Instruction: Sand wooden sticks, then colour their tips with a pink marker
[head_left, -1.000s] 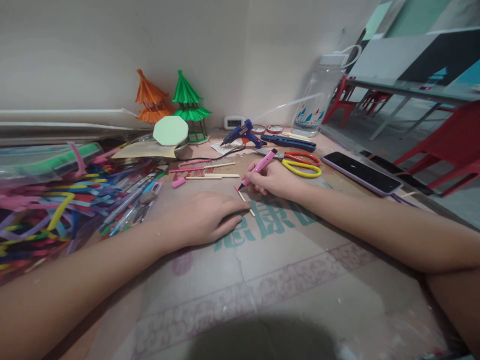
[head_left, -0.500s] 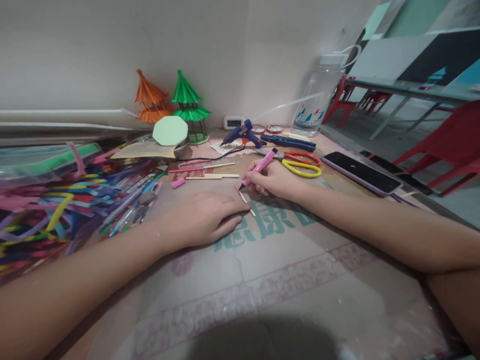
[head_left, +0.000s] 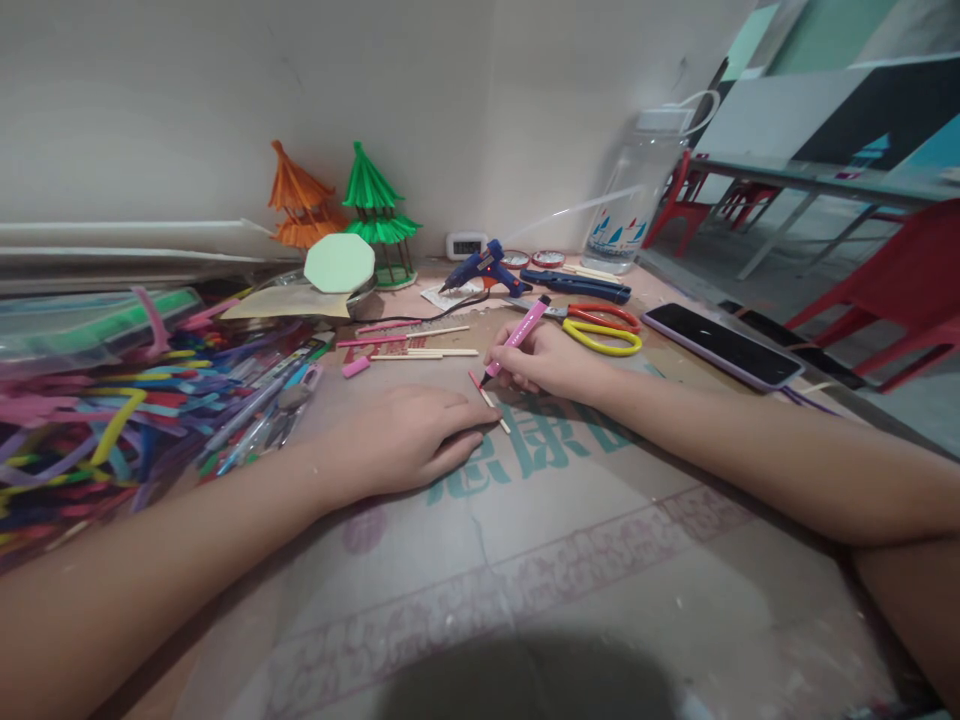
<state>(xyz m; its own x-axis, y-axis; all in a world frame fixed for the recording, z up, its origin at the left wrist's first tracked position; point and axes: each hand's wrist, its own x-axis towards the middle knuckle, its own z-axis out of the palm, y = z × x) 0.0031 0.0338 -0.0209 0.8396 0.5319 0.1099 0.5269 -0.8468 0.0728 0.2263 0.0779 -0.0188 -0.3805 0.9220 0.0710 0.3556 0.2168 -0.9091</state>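
My right hand (head_left: 546, 355) is closed round a pink marker (head_left: 517, 340), dark end up. The marker's tip touches a thin wooden stick (head_left: 496, 408) lying slantwise on the cardboard (head_left: 480, 570). Pink colours the stick's upper end; the lower end is bare wood. My left hand (head_left: 409, 435) lies flat, palm down, its fingers stretched and slightly apart. Its index fingertip rests on the stick and covers part of it. Beyond the hands lie a pink marker cap (head_left: 356, 367), bare wooden sticks (head_left: 442, 353) and pink-coloured sticks (head_left: 373, 341).
Behind stand a glue gun (head_left: 476, 268), orange (head_left: 296, 190) and green (head_left: 375, 190) pagoda models, and a water bottle (head_left: 630, 200). Scissors (head_left: 604, 335), a blue utility knife (head_left: 577, 283) and a phone (head_left: 720, 345) lie to the right. Pipe cleaners (head_left: 112, 430) heap at left.
The marker tip has shifted very slightly along the stick, with the right hand. The left hand and stick stay where they were.
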